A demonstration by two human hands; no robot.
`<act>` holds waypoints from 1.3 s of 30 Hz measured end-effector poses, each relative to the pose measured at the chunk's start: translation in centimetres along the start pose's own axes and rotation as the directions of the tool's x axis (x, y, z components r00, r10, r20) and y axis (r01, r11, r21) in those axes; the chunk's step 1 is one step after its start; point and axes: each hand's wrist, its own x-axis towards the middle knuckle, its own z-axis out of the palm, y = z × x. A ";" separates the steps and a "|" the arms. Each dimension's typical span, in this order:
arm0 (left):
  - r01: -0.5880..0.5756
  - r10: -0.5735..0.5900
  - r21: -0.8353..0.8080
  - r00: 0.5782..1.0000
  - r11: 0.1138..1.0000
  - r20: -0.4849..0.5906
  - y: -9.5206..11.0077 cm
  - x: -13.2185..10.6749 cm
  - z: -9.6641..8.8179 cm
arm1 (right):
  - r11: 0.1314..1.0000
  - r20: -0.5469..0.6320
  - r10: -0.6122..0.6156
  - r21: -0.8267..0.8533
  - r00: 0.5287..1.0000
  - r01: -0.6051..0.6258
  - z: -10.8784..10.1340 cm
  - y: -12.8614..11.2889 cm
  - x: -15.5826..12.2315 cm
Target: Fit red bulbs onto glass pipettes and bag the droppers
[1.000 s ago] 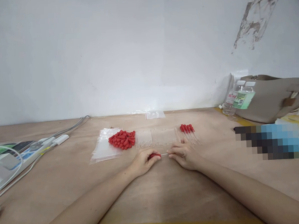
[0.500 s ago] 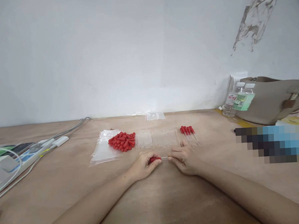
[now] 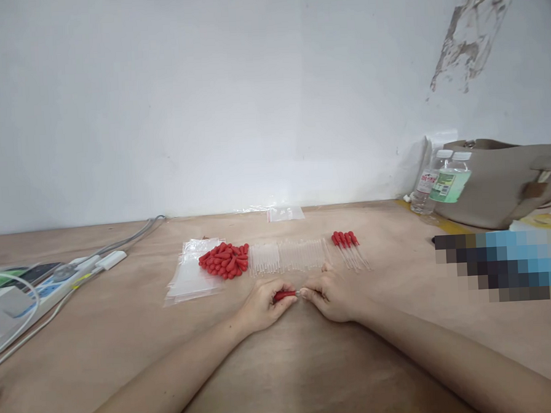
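Observation:
My left hand (image 3: 266, 304) is closed around a red rubber dropper bulb (image 3: 286, 296), its open end facing right. My right hand (image 3: 329, 295) pinches a thin clear dropper tube (image 3: 298, 293), and a short stretch of it shows at the bulb's mouth; the rest is hidden by the fingers. Beyond my hands lies a row of clear tubes (image 3: 282, 256). To its left is a pile of red bulbs (image 3: 223, 261). Several droppers (image 3: 345, 240) with red bulbs on their tubes lie side by side at the right.
Clear plastic bags (image 3: 191, 282) lie partly under the bulb pile, and another small bag (image 3: 286, 214) rests near the wall. A power strip (image 3: 53, 289) with cables occupies the left. Two bottles (image 3: 450, 182) and a grey handbag (image 3: 500, 182) stand at the back right.
My right hand has moved left with the tube, closing most of the gap to my left hand. Less of the tube shows between them.

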 end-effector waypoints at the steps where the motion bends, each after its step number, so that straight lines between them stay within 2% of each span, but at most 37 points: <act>1: -0.009 0.009 0.007 1.000 1.000 0.004 0.0 0.0 0.0 | 1.000 0.009 0.009 0.020 1.000 -0.009 0.0 0.0 0.1; 6: -0.035 0.034 0.030 0.999 0.999 0.013 0.1 0.6 -0.5 | 0.998 0.037 0.048 0.046 0.998 -0.049 -0.4 -0.3 0.9; 10: 0.016 -0.016 -0.001 0.997 1.000 -0.073 -0.2 0.8 -0.6 | 0.996 0.080 0.043 0.078 0.996 -0.049 -1.4 0.0 1.5; 12: 0.071 -0.074 -0.032 0.989 0.997 -0.126 -0.6 0.8 -0.5 | 0.986 0.124 0.095 0.125 0.988 -0.110 -2.2 0.9 1.6; 14: 0.124 -0.132 -0.071 0.984 0.990 -0.123 -1.0 0.7 -0.4 | 0.964 0.104 0.215 0.136 0.971 -0.228 -3.1 2.6 1.6; 16: 0.137 -0.144 -0.105 0.988 0.985 -0.061 -1.3 0.7 -0.3 | 0.910 -0.010 0.400 0.125 0.916 -0.396 -4.1 4.9 1.5; 17: 0.131 -0.135 -0.111 0.991 0.985 -0.025 -1.3 0.7 -0.3 | 0.869 -0.078 0.493 0.100 0.867 -0.485 -4.6 6.1 1.4; 19: 0.119 -0.118 -0.106 0.993 0.987 0.018 -1.4 0.8 -0.3 | 0.751 -0.181 0.655 0.052 0.734 -0.658 -5.4 8.4 1.0; 22: 0.124 -0.123 -0.097 0.992 0.987 0.025 -1.4 0.9 -0.3 | 0.618 -0.217 0.768 0.007 0.602 -0.786 -5.9 10.8 0.3; 25: 0.124 -0.121 -0.103 0.992 0.987 0.031 -1.5 0.9 -0.3 | 0.550 -0.206 0.815 -0.019 0.541 -0.835 -5.6 11.5 -0.2; 27: 0.117 -0.114 -0.103 0.993 0.988 0.036 -1.5 0.8 -0.3 | 0.532 -0.197 0.825 -0.047 0.530 -0.846 -5.2 11.4 -0.3; 33: 0.102 -0.099 -0.083 0.994 0.991 0.042 -1.3 0.8 -0.5 | 0.532 -0.224 0.812 -0.093 0.539 -0.841 -4.6 11.1 -0.3; 35: 0.097 -0.095 -0.073 0.995 0.993 0.042 -1.3 0.8 -0.5 | 0.562 -0.228 0.791 -0.094 0.567 -0.822 -4.5 10.6 -0.1; 39: 0.096 -0.094 -0.054 0.995 0.994 0.039 -1.3 0.8 -0.4 | 0.654 -0.164 0.730 -0.113 0.663 -0.748 -3.5 8.7 0.8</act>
